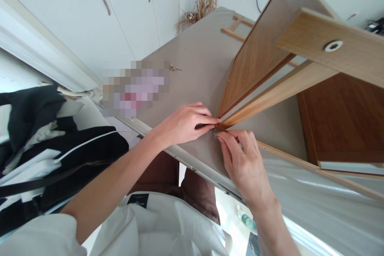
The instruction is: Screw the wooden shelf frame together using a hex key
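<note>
While the big beige surface (195,68) fills the middle of the frame, a wooden frame assembly (261,56) lies across its right half, with a brown panel and two pale rails that run down to meet in a point near the centre. One pale beam (330,46) at the upper right already carries a round white fitting (333,45), so some hardware appears to be in place. The joint at the centre of the frame looks unfinished: both hands are at work on it.

The left hand (183,124) comes in from the lower left, its fingers pressed together and stretched flat along a thin dark tool (201,126), whose tip points at the corner where the rails meet. The right hand (244,164), just below and right of it, pinches a small metal piece (215,132) between thumb and forefinger against that corner; what exactly the piece is cannot be told.

A few loose screws (174,67) lie near the upper middle, well apart from the hands, so fastening probably remains.
</note>
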A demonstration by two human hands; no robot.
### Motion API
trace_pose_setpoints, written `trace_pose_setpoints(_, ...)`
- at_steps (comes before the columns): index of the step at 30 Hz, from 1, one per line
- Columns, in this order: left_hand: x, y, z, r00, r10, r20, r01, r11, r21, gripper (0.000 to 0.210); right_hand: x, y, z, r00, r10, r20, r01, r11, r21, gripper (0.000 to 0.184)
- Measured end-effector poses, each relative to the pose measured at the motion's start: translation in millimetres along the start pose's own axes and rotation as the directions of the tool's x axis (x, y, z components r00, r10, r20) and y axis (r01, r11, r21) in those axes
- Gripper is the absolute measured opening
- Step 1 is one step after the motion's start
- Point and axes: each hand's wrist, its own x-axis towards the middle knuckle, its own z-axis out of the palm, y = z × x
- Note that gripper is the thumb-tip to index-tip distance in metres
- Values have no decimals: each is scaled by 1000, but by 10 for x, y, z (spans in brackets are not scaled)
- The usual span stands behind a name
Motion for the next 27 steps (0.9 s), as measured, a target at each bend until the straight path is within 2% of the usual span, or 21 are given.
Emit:
trace_pose_setpoints(9,-10,-17,5,1000,12,-11,-12,1000,15,26,28,-6,-37,998,-52,23,54,994,-90,24)
trace_pose_setpoints(18,-3,-1,11,1000,5,-17,-5,1000,-2,25,-3,-8,-24,996,67,-60,-72,993,-91,14)
trace_pose_setpoints(22,-3,0,6,1000,1,-23,-1,1000,-1,25,-16,7,-21,995,62,-74,-68,995,-74,11)
trace_pose_setpoints(27,-8,4,15,1000,-20,-20,20,1000,7,25,-36,30,-9,998,49,-34,-51,997,-56,9)
